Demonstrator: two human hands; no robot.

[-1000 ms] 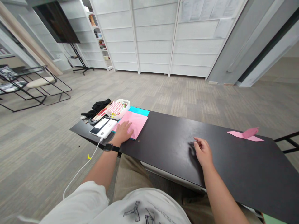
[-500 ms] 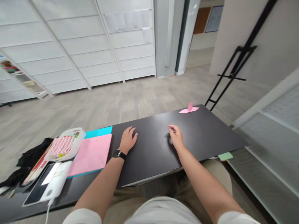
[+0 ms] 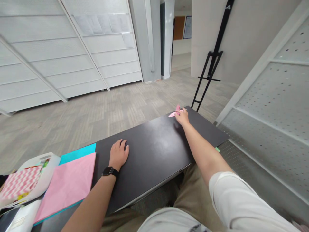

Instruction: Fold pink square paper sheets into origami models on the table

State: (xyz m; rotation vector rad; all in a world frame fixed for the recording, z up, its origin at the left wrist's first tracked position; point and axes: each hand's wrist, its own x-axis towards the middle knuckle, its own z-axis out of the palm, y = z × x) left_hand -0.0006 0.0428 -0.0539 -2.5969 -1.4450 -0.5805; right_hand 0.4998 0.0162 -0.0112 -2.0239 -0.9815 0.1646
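At the far edge of the black table (image 3: 147, 148), my right hand (image 3: 182, 116) is on a small folded pink paper (image 3: 172, 114). Its fingers are curled round the middle of the paper; one pointed side and an upright tip show past them. My left hand (image 3: 119, 155) lies flat on the tabletop with its fingers a little apart and nothing in it. Left of that hand are a large pink sheet (image 3: 70, 182) and a blue sheet (image 3: 78, 152), partly under the pink one.
A white basket (image 3: 51, 169) with a pink-and-white zigzag-patterned item stands at the left, beside a white device (image 3: 24, 219). Beyond the table are a black easel-like stand (image 3: 204, 77) and white shelving (image 3: 79, 64). A perforated panel (image 3: 265, 106) rises at the right.
My right hand has moved forward from above the middle of the table to the folded pink paper and closed on it. My left hand stays flat. The view has turned right.
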